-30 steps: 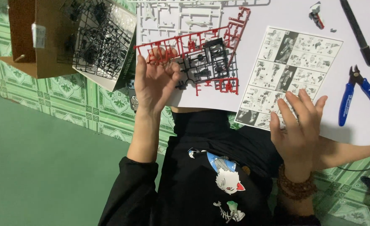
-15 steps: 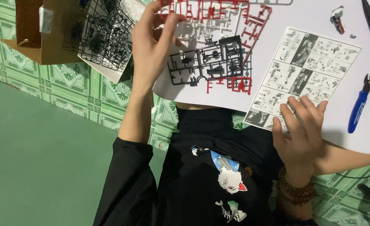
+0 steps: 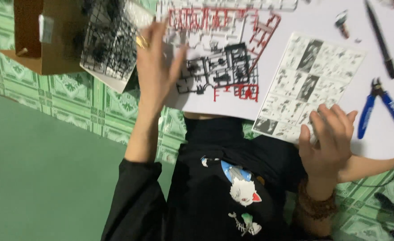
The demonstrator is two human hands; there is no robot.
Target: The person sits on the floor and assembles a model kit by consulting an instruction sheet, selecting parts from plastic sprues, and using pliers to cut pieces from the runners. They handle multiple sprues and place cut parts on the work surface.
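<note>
Pinning the instruction sheet [image 3: 306, 85] flat with my spread right hand [image 3: 328, 138], I hover my left hand [image 3: 154, 67], fingers wide and empty, over the black parts runner [image 3: 221, 71].

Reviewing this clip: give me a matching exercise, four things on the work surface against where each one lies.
Things:
1. blue cutters
2. instruction sheet
3. black parts frame
4. cardboard box

Places:
A. top left corner
B. under the right hand's fingertips
C. right edge, below the black pen
D. just right of the left hand

Pairs: 1-C, 2-B, 3-D, 4-A
</note>
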